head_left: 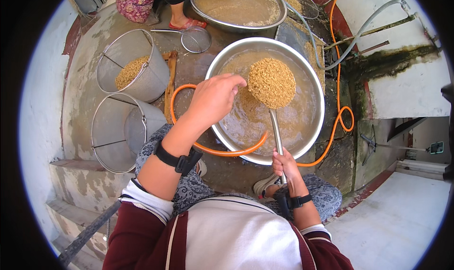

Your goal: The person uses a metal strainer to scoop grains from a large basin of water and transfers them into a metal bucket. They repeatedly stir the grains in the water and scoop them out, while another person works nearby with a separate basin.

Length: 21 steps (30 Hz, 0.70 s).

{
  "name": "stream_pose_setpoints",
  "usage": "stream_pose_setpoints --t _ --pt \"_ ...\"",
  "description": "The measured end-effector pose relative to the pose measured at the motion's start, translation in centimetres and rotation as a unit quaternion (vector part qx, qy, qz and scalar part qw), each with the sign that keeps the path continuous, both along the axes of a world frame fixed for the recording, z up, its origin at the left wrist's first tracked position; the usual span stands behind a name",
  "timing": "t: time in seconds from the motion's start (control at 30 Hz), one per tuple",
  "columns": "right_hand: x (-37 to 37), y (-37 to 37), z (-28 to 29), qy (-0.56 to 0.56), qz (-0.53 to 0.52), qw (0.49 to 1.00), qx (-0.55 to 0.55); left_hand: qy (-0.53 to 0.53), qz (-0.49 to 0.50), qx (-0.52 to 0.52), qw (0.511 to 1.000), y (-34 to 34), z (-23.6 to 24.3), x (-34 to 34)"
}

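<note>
My right hand [284, 163] is wrapped round the metal handle of a strainer [276, 133]. The strainer's round head is heaped with wet golden grain [272, 83] and hangs over a wide steel basin [213, 76] of cloudy water. At the left edge of the grain is my left hand [215, 100], its fingers bent and drawn together. Whether it pinches any grain is too small to tell. An orange hose [227, 152] curves over the basin's near rim, its end at the water.
Left of the basin stand a mesh bucket holding grain [158, 74] and a second mesh bucket [153, 118]. Another strainer [196, 39] lies beyond, near a person's sandalled foot [182, 20]. A second basin [279, 21] with water and grain stands behind. A grey hose [316, 47] hangs at right.
</note>
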State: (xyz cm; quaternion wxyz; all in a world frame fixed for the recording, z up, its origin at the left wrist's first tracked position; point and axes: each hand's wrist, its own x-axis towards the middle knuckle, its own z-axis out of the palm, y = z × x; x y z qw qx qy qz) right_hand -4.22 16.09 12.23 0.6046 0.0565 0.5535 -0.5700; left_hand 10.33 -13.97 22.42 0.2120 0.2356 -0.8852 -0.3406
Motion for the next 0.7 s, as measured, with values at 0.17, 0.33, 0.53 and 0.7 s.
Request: stream_pose_setpoints --t 0.17,0.33,0.53,0.7 --pt "0.5 -0.2 0.9 0.015 0.006 1.0 0.003 0.03 0.007 0.02 0.999 0.0 -0.2 0.2" --pt "1.1 -1.0 1.5 0.024 0.021 0.999 0.0 0.067 -0.053 0.01 0.996 2.1 -0.9 0.0" --pt "2.2 -5.3 4.0 0.051 0.102 0.994 -0.001 0.144 -0.158 -0.041 0.976 4.2 -0.3 0.2" --pt "5.0 -12.7 6.5 0.162 0.166 0.973 0.0 0.254 -0.133 -0.035 0.957 4.0 1.1 1.3"
